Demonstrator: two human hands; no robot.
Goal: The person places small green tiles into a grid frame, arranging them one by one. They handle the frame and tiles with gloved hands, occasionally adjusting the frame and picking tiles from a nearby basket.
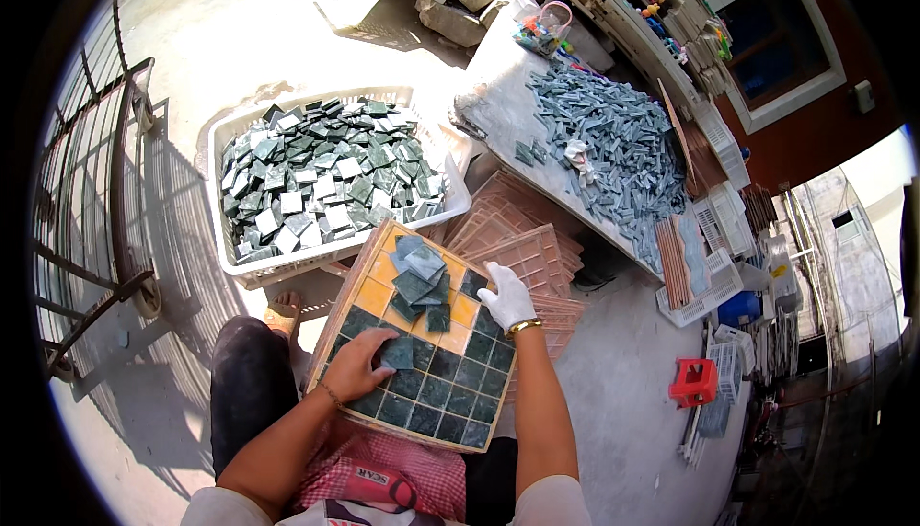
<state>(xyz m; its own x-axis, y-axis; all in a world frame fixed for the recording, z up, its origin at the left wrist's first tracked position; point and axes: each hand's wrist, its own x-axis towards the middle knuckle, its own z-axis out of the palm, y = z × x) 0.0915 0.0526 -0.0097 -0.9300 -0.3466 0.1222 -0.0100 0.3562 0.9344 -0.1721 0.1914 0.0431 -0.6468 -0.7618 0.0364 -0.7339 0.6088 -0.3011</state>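
Observation:
A square tray (455,337) with an orange-yellow gridded bed rests across my lap. Dark green square stone tiles (444,364) fill its near rows and right side. My left hand (358,367), bare with a bracelet, has thumb and fingers closed at the edge of a lighter green tile (399,353) over the filled rows. A loose heap of tiles (419,273) lies on the far part of the tray. My right hand (509,300), in a white glove, is at the tray's right edge, thumb and fingers apart beside a tile (473,284) there.
A white plastic crate (227,256) full of green tiles stands beyond the tray on the left. Reddish gridded trays (530,263) are stacked behind it at right. A slab table (498,85) carries a pile of grey-green strips (613,133). A metal rack (120,171) stands left; a red stool (693,382) right.

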